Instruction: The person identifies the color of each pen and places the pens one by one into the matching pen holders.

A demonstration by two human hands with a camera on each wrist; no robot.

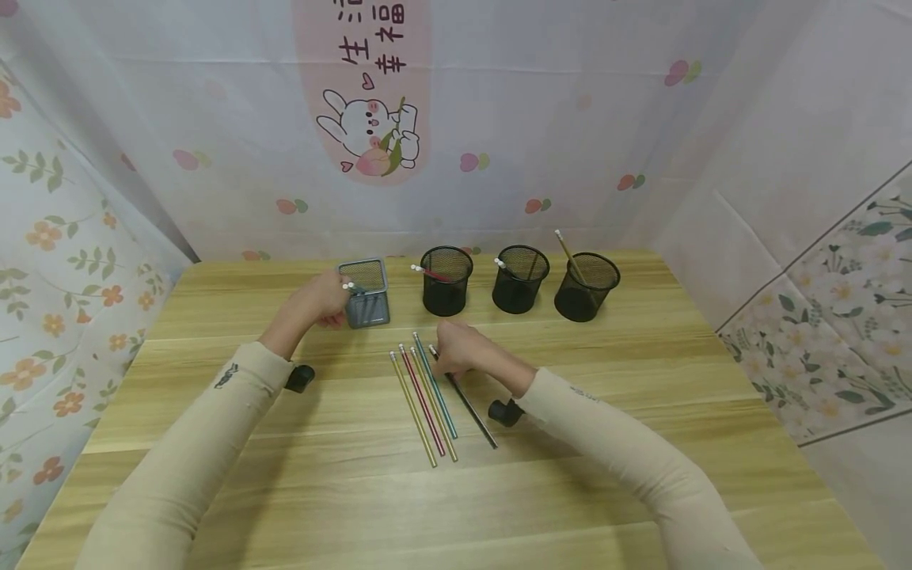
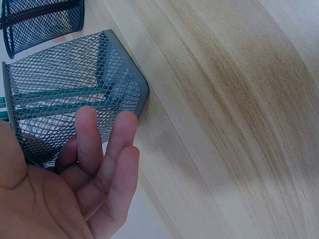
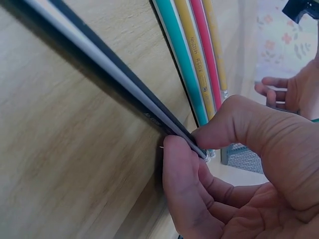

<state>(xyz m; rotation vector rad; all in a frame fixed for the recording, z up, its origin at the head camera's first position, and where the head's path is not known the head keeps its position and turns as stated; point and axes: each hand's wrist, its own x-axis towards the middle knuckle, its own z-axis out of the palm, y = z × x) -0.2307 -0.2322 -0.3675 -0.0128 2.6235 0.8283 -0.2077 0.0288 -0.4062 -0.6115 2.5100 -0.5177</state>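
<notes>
My right hand (image 1: 456, 347) pinches a black pencil (image 1: 473, 413) near its white eraser end, between thumb and fingertips. In the right wrist view this dark pencil (image 3: 114, 74) slants up and left from the fingers over the wood. Beside it lie a teal pencil (image 1: 442, 401), a red pencil (image 1: 428, 412) and two yellow ones, roughly parallel. At the grey mesh pen holder (image 1: 368, 311), my left hand (image 1: 324, 297) is against the near-left side, fingers loosely bent. Two green pencils (image 2: 60, 94) stand inside that holder; the left thumb's tip is hidden.
Three round black mesh cups stand in a row to the right: one (image 1: 445, 297) with a red pencil, a middle one (image 1: 516, 294) with white-tipped pencils, and a right one (image 1: 580, 301) with a yellow pencil (image 1: 572, 260). Behind the wooden table (image 1: 285, 475) hangs a printed curtain (image 1: 499, 119).
</notes>
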